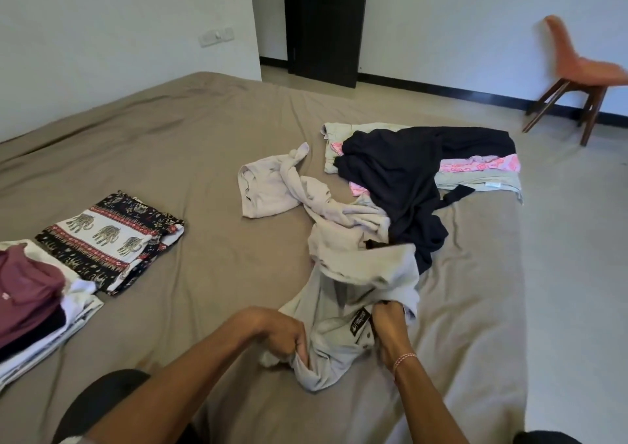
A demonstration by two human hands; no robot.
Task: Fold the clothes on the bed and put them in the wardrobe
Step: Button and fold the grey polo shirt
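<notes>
Grey shirt (339,311) long axis running away from person, collar nearest; left hand (282,335), right hand (389,328) fingers curled gripping it.

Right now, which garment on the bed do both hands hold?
The grey shirt with the black label; left hand and right hand grip it alone.

The fingertips of my left hand (282,336) are buried in a fold of the crumpled light grey shirt (339,341), and those of my right hand (389,328) are tucked under it too. Its small black label (361,321) is too small to read. The dark navy garment (401,172) covers most of the pink patterned cloth (475,165). The maroon-topped folded stack (27,294) is cut off at left; the blurred orange chair (577,66) runs off the right.
</notes>
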